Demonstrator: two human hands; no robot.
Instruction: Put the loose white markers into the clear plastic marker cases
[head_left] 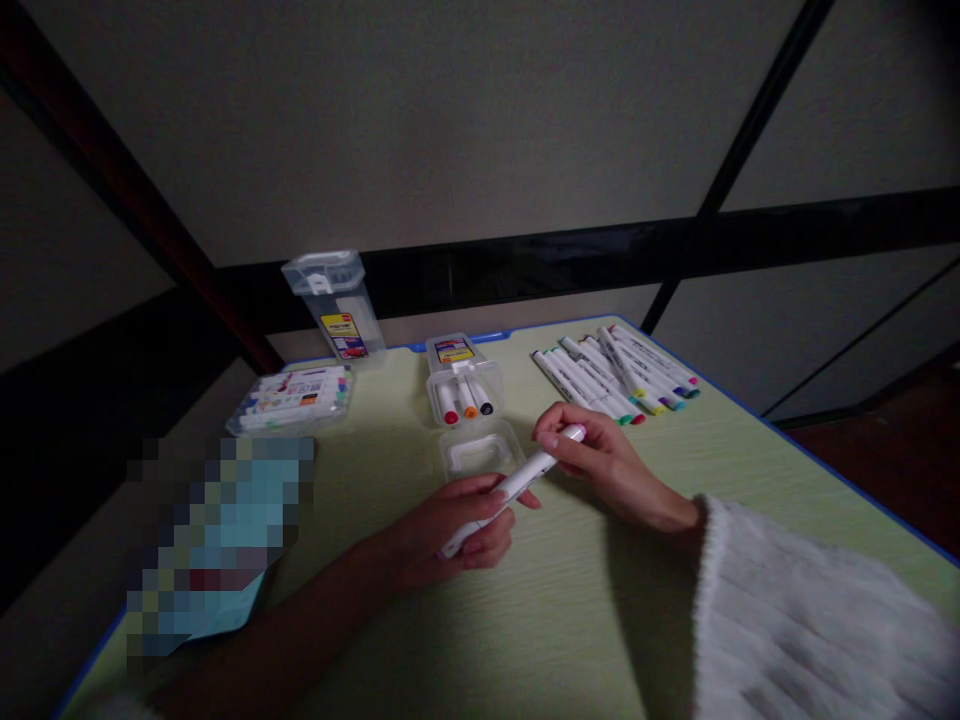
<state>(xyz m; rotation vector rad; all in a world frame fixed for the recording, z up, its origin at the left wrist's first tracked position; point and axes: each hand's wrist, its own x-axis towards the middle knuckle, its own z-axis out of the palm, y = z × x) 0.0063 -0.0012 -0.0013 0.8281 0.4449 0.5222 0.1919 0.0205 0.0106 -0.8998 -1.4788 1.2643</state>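
Observation:
A white marker (529, 470) with a pinkish-purple end slants between my two hands above the table. My left hand (465, 525) wraps its fingers round the lower part of the marker. The fingers of my right hand (592, 455) pinch its upper, coloured end. Just beyond them, a clear plastic case (463, 385) lies on its back, with red, orange and black-ended markers inside. Its hinged lid (480, 452) is swung open towards me. To the right of my hands lies a spread of loose white markers (611, 375) with various coloured ends.
A clear lidded case (341, 310) stands upright at the back left. In front of it lies a clear pack of markers (296, 395). A light-blue item (232, 540), partly pixelated, rests at the left edge. The pale green table (570, 620) has a blue rim near the wall.

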